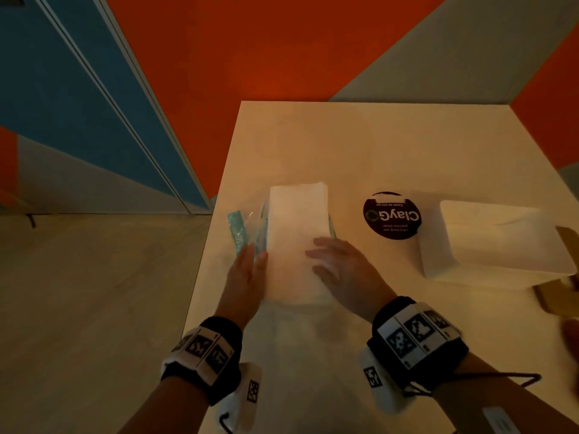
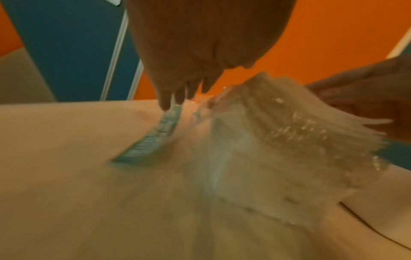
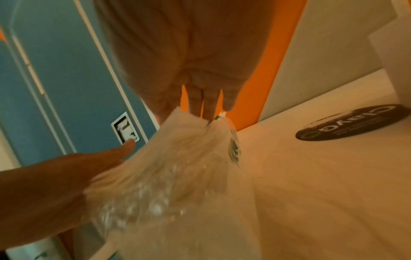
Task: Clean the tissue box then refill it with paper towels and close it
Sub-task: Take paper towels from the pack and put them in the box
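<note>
A stack of white paper towels (image 1: 297,239) lies on the pale table (image 1: 344,145), inside a torn clear plastic wrapper (image 1: 238,228) with teal print. My left hand (image 1: 250,261) lies flat against the stack's left side, fingers straight. On the near right of the stack's top rests my right hand (image 1: 326,258), fingers spread and straight. The white tissue box (image 1: 438,261) stands open and apart at the right. The left wrist view shows the left hand (image 2: 177,91) touching the wrapper (image 2: 153,139) beside the stack (image 2: 278,140). In the right wrist view the right hand (image 3: 206,98) touches the stack (image 3: 177,158).
A round dark ClayGo sticker (image 1: 391,216) sits on the table between the stack and the box. A brown wooden piece (image 1: 560,296) lies by the box at the right edge. The table's left edge runs just left of my left hand.
</note>
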